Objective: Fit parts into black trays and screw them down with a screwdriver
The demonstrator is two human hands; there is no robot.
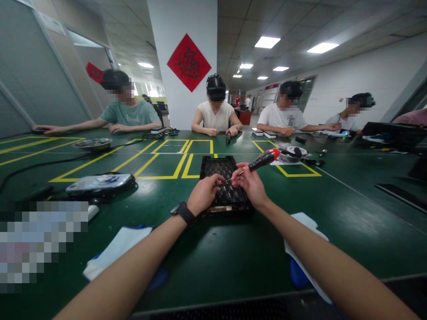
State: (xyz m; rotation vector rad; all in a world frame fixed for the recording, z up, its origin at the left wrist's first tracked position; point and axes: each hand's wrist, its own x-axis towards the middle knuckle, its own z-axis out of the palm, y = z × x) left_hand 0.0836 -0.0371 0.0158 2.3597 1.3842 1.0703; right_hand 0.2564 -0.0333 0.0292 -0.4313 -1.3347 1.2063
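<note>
My right hand [251,184] is closed around a red and black screwdriver [264,160], whose handle points up and to the right. My left hand [204,192] pinches at the screwdriver's metal tip, just above a black bit case [224,171] that lies open on the green table [207,262]. A black watch sits on my left wrist. Whether a bit sits between my left fingers is too small to tell.
A hard drive [100,183] with cables lies to the left. White papers [115,251] lie near both forearms. Yellow tape boxes mark the table. Several people sit along the far edge with their own tools, and a round metal part [293,154] lies at the right.
</note>
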